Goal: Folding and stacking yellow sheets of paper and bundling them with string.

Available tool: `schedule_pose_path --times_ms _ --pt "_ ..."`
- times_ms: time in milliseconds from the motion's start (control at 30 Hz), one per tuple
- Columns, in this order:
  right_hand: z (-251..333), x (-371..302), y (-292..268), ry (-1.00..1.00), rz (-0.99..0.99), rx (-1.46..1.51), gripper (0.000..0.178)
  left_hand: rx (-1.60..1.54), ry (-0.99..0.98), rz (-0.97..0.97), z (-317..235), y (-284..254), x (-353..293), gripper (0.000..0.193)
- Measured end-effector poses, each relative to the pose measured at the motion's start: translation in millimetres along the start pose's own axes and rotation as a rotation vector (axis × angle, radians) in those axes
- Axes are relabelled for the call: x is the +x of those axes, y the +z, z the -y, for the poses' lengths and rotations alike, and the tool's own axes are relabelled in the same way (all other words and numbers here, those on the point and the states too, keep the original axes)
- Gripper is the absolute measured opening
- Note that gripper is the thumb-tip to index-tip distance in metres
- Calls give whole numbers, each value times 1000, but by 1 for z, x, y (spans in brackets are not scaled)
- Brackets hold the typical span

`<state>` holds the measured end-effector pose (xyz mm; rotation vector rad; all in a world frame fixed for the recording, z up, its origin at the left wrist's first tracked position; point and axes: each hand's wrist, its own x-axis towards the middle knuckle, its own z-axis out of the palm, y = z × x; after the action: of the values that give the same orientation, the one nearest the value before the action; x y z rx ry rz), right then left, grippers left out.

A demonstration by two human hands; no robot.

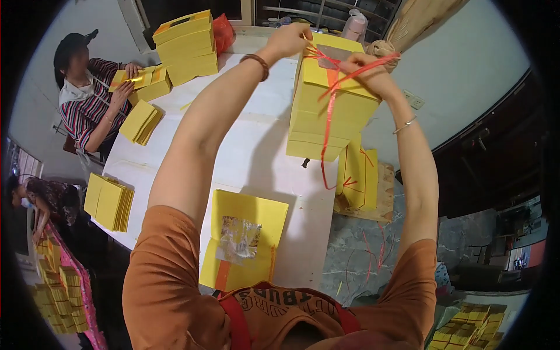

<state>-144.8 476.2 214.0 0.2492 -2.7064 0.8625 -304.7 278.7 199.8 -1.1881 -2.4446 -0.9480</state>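
Both arms reach up and away from the body toward a tall stack of yellow paper sheets (326, 111) standing on the white table (256, 151) at about one o'clock. The left hand (290, 41) sits at the stack's top left edge, fingers pinched closed on one end of a red plastic string (329, 111); a brown bead bracelet (256, 64) circles that wrist. The right hand (373, 73) is at the top right corner, fingers curled tight around the other end of the string, which stretches across the top sheet and its silvery foil square. A thin silver bangle (404, 125) hangs on the right forearm. A loose length of the string runs down the front face of the stack and dangles past the table edge.

At six o'clock, close to the body, lies a flat pile of yellow sheets with a foil patch and an orange strip (242, 245). At three o'clock from the tall stack, off the table edge, tied yellow bundles (357, 178) lean on a wooden board.

At eleven o'clock stands another tall yellow stack (185, 46). At ten o'clock a seated person in a striped shirt (87, 108) handles yellow sheets, with a small pile (140, 122) just beside. At nine o'clock a fanned yellow pile (109, 203) rests at the table's edge.
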Motion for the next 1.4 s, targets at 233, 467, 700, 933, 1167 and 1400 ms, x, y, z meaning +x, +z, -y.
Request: schedule_pose_path --times_ms 233,467,700,933,1167,1400 --pt "-96 -70 39 181 -590 1305 66 -995 -755 186 51 64 -84 81" --pt "-137 -112 182 526 -345 1346 52 -1066 -884 697 43 148 -139 98" --pt "-144 -119 196 733 -438 1381 55 -1411 -847 511 39 191 -144 103" --pt "-133 -150 188 718 -501 1450 43 -1362 -944 603 34 201 -151 102" --pt "-125 -164 181 749 -522 1331 44 -1234 -958 589 -4 180 -160 106" --pt "-133 -184 189 933 -648 1275 48 -756 -967 615 19 147 -167 99"
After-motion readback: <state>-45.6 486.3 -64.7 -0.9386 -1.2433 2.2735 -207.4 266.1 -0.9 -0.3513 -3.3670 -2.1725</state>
